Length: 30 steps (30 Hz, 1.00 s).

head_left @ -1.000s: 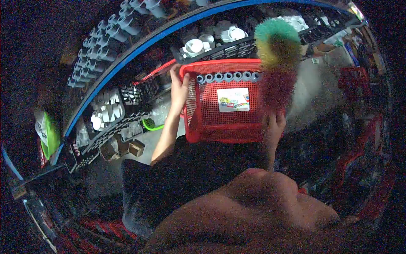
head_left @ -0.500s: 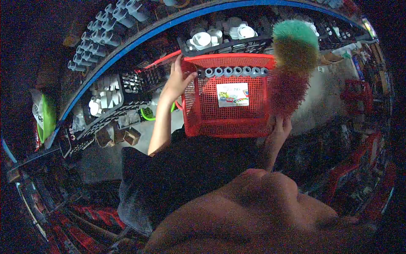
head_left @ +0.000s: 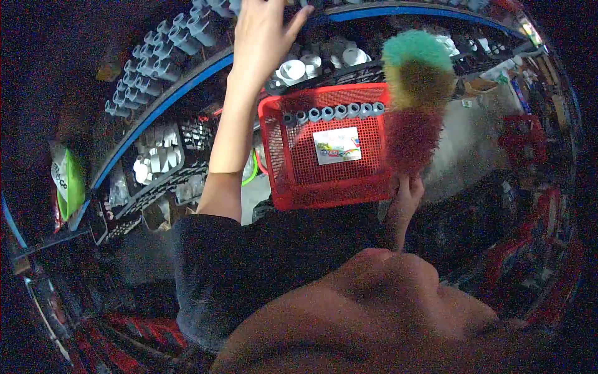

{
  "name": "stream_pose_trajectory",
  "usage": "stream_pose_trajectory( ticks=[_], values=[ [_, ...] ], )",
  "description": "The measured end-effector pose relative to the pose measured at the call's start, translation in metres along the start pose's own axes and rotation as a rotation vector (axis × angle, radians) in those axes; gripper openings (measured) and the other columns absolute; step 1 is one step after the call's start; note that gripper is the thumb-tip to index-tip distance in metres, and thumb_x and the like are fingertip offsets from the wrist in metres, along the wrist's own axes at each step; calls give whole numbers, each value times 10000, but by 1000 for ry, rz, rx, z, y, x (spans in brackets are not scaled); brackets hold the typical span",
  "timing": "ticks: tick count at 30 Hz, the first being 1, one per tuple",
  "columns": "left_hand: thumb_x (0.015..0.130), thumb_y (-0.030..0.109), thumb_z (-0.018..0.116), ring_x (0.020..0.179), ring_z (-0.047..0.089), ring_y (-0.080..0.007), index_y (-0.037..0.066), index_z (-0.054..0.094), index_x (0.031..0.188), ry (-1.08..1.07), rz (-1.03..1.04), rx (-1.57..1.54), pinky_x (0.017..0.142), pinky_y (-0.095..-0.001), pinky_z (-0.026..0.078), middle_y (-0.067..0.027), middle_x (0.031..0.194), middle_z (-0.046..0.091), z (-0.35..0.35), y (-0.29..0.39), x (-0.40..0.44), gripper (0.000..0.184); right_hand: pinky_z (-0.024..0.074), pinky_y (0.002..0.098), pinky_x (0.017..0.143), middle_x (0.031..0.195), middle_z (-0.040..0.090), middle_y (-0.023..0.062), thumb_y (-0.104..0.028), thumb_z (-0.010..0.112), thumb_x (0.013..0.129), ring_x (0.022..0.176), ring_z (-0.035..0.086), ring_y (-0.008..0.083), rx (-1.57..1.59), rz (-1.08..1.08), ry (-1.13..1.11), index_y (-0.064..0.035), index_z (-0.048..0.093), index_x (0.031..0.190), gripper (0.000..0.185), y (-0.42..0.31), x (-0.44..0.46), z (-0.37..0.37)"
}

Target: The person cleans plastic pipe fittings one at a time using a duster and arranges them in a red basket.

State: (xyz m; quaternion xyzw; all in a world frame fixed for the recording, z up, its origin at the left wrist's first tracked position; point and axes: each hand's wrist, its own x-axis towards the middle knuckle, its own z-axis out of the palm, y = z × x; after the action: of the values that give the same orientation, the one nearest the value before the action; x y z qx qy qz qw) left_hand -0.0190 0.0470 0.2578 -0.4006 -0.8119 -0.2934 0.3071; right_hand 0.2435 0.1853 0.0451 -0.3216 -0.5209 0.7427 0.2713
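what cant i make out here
All in the head view:
Left hand: fingertips cut off by the top edge.
Red basket: right side partly hidden by the duster.
Duster's lower end: covered by the right hand.
White label: print too small, blurred.

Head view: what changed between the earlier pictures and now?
The left hand has let go of the left side of the red plastic basket and moved forward toward the blue-edged shelf. The right hand still grips the tricolour duster, and the row of grey pipe fittings stays in the basket.
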Motion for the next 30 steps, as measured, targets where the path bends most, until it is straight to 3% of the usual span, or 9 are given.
stream_pose_trajectory(
  ticks=[5, 6, 8, 10, 12, 17, 23, 27, 30],
  values=[
    [766, 94, 588, 827, 481, -291, 71, 418, 1140, -41, -106, 11, 695, -359, 416, -152, 977, 413, 12, 5, 7, 411, 413, 237, 622, 822, 544, 33, -52, 479, 810, 724, 485, 106, -157, -14, 41, -9, 525, 959, 162, 15, -13, -6],
    [699, 120, 649, 839, 532, -241, 53, 527, 1004, 125, 0, 40, 722, -326, 422, -106, 901, 563, 31, -3, 2, 335, 413, 237, 622, 822, 544, 33, -52, 479, 810, 724, 485, 106, -150, -28, 67, -9, 525, 959, 162, 11, -17, -2],
    [700, 161, 638, 851, 526, -277, 52, 536, 974, 87, 125, -52, 771, -324, 397, -111, 919, 554, 49, -37, -3, 312, 291, 182, 436, 630, 435, -47, -75, 490, 825, 513, 371, 24, -186, -25, 36, -36, 511, 878, 70, -1, -22, 8],
    [689, 151, 635, 908, 520, -292, 41, 531, 917, 57, 329, -77, 808, -341, 387, -114, 947, 555, 32, -18, -17, 274, 360, 224, 520, 718, 511, 4, -52, 503, 784, 611, 456, 80, -258, -132, -7, -16, 524, 907, 130, -6, -23, 9],
    [699, 100, 625, 928, 516, -328, 18, 489, 1010, -132, 128, -451, 803, -372, 400, -155, 957, 552, 27, 4, -41, 349, 430, 267, 605, 805, 587, 54, -28, 517, 743, 709, 540, 136, -330, -225, -55, 4, 536, 936, 196, -5, -23, 14],
    [690, 96, 636, 925, 500, -415, -33, 251, 1178, -532, -300, -603, 736, -411, 441, -253, 1020, 509, 29, 30, -108, 635, 437, 319, 573, 719, 582, 132, -41, 542, 705, 632, 567, 227, -462, -496, -132, 10, 546, 881, 182, -5, -11, 38],
    [586, -52, 649, 899, 482, -162, 15, 398, 1007, 135, -508, -799, 811, -268, 382, -76, 979, 490, 26, 16, -113, 495, 454, 342, 614, 790, 591, 163, -51, 560, 692, 704, 579, 315, -753, -365, -356, 22, 548, 893, 215, -19, -25, 47],
    [646, 19, 638, 944, 457, -174, 9, 397, 1041, 109, -658, -728, 842, -287, 361, -86, 1008, 478, 22, -7, -127, 464, 444, 338, 606, 766, 570, 165, -42, 550, 685, 708, 579, 306, -569, -467, -346, 29, 539, 851, 181, -6, -32, 61],
    [689, 99, 626, 1004, 448, -237, -21, 348, 1182, -169, -590, -500, 891, -340, 342, -130, 1102, 471, 45, -15, -174, 578, 452, 331, 637, 803, 579, 171, -41, 552, 681, 745, 586, 311, -617, -517, -363, 26, 549, 875, 205, -12, -28, 60]
  ],
)
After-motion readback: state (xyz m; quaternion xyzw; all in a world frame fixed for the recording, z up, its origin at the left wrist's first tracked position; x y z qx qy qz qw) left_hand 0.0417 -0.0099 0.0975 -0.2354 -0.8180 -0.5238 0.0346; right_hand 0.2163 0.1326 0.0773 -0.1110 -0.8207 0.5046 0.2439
